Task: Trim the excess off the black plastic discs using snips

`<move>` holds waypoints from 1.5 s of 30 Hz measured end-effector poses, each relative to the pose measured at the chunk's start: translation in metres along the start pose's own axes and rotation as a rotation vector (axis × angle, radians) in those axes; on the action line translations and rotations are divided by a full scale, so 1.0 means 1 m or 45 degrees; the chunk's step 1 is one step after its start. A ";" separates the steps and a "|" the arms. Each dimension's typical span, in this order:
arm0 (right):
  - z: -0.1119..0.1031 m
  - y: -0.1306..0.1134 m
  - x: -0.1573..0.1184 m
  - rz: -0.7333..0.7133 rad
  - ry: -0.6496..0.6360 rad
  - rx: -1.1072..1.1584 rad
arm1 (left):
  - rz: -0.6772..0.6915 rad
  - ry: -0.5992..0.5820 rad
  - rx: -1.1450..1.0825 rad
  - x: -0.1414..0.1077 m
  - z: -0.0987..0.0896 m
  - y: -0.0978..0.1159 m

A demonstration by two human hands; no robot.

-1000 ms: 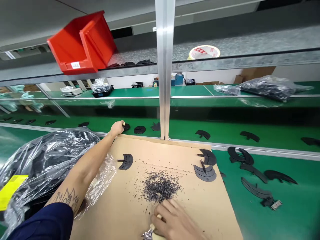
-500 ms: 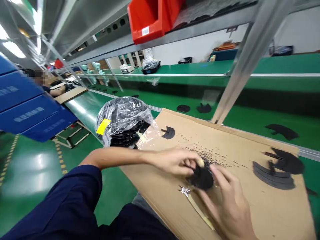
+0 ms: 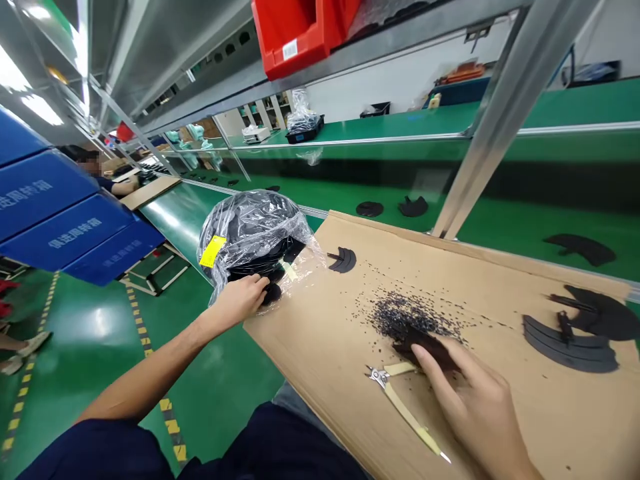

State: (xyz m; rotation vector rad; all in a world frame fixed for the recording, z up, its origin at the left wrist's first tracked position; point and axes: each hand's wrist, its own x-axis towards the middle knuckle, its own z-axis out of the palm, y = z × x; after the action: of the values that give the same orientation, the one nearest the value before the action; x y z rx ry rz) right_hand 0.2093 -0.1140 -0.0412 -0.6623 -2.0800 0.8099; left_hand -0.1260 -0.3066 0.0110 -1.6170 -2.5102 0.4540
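**Right hand flattens a curved black piece on the cardboard; left hand at the bag**

The curved black piece lies on the cardboard sheet, its long axis running nearly left to right and sloping slightly downward to the right. It sits at the lower edge of a pile of black trimmings. The right hand rests on it with fingers extended and slightly spread, with no pinch visible. Half a second earlier both hands were together on a black piece; now the left hand is apart, beyond the sheet's left edge, fingers close together and curled over a clear plastic bag. Flush cutters lie on the sheet, jaws pointing left.
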 end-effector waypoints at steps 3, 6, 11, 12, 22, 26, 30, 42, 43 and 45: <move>0.001 -0.003 -0.001 0.350 -0.063 0.237 | 0.006 0.312 -0.168 0.000 0.003 -0.005; 0.000 -0.005 0.000 0.688 -0.133 0.543 | 0.169 0.755 -0.602 0.013 -0.005 0.007; -0.002 -0.008 0.003 0.911 -0.178 0.848 | 0.541 0.992 -1.359 0.043 -0.025 0.074; -0.003 -0.008 0.003 0.904 -0.156 0.882 | 0.630 0.999 -1.440 0.048 -0.028 0.091; -0.008 -0.010 -0.001 0.847 0.104 0.877 | 0.974 0.814 -1.680 0.054 -0.019 0.194; -0.005 -0.013 -0.005 0.811 0.016 0.750 | 0.902 0.645 -1.640 0.053 -0.012 0.190; -0.001 -0.014 -0.008 0.775 -0.065 0.652 | 1.055 0.453 -1.570 0.056 -0.010 0.185; 0.000 -0.016 -0.006 0.876 -0.004 0.692 | 0.581 0.275 -2.237 0.054 -0.015 0.187; 0.000 -0.016 -0.006 0.890 -0.019 0.713 | 0.579 0.293 -2.242 0.053 -0.016 0.188; -0.001 -0.017 -0.006 0.921 -0.068 0.755 | 0.608 0.381 -2.141 0.051 -0.018 0.188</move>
State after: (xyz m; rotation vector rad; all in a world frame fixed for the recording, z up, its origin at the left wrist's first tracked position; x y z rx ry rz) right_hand 0.2102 -0.1289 -0.0318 -1.0589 -1.4898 1.7676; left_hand 0.0206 -0.1850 -0.0341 -2.2164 -1.9848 -2.2051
